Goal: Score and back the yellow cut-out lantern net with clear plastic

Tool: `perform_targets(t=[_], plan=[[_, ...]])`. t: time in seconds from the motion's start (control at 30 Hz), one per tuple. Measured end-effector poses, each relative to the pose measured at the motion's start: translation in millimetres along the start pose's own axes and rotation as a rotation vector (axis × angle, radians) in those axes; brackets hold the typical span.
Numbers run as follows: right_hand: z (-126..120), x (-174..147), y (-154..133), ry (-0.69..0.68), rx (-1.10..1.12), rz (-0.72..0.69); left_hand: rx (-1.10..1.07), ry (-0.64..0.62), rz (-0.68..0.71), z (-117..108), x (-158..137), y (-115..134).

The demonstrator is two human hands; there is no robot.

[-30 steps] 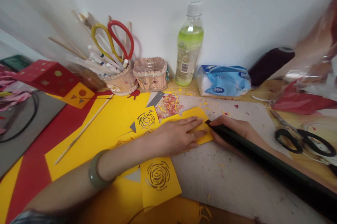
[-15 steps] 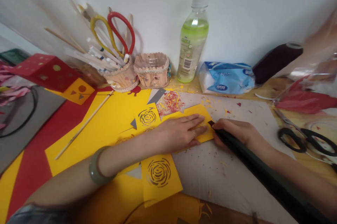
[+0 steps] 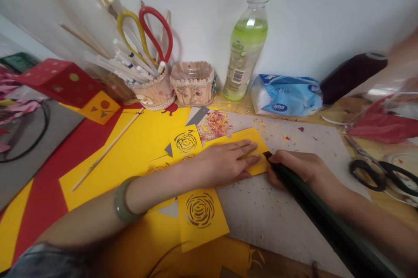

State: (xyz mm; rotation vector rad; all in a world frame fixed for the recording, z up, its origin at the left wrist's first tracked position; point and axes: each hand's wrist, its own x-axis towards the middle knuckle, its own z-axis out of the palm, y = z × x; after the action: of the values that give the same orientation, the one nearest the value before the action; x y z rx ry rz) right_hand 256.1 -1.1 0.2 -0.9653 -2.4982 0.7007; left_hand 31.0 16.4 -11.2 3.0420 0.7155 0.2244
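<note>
My left hand [image 3: 225, 162] lies flat with fingers stretched out, pressing a yellow paper piece [image 3: 254, 138] onto the grey board. At the paper's right end, my right hand [image 3: 298, 167] is closed around a long dark green tool [image 3: 313, 204] with a flat black tip. The tip touches or nearly touches the paper's edge; its exact kind is unclear. Below my left forearm is a yellow card with a cut-out swirl pattern [image 3: 200, 210]. Another patterned yellow card [image 3: 186, 140] lies above the forearm.
Black-handled scissors [image 3: 367, 173] lie at right. Along the wall stand a cup of pens and scissors [image 3: 152, 90], a small basket [image 3: 192, 84], a green drink bottle [image 3: 246, 47] and a tissue pack [image 3: 287, 95]. Paper scraps [image 3: 215, 124] litter the grey board [image 3: 248, 212].
The whole view has shifted slightly, so things appear a little further right. Both hands keep the same hold, with the tool's tip still at the paper's right end.
</note>
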Motion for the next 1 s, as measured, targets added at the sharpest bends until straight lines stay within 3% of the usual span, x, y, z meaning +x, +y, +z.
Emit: perform_targets(t=[0.27,0.43,0.53,0.67,0.73,1.0], plan=[[0,-3,-2,0.045,-0.104,-0.052,0.0,-0.011,0.01,-3,0,1],[2,-6,-2,0.027,-0.043,-0.018,-0.025,-0.004,0.018,0,-1,0],[2,-5,-4,0.069,0.01,0.082,-0.042,0.006,0.021,3,-2,-1],[-7,1,-4,0.321,0.054,0.357,-0.073,-0.025,0.024,3,0,-3],[-14,3,-1,0.367,0.12,0.413,-0.106,-0.06,0.039,-2,0,-6],[-22,2,2,0.227,0.267,0.275,-0.217,-0.198,0.073,-29,-12,-12]])
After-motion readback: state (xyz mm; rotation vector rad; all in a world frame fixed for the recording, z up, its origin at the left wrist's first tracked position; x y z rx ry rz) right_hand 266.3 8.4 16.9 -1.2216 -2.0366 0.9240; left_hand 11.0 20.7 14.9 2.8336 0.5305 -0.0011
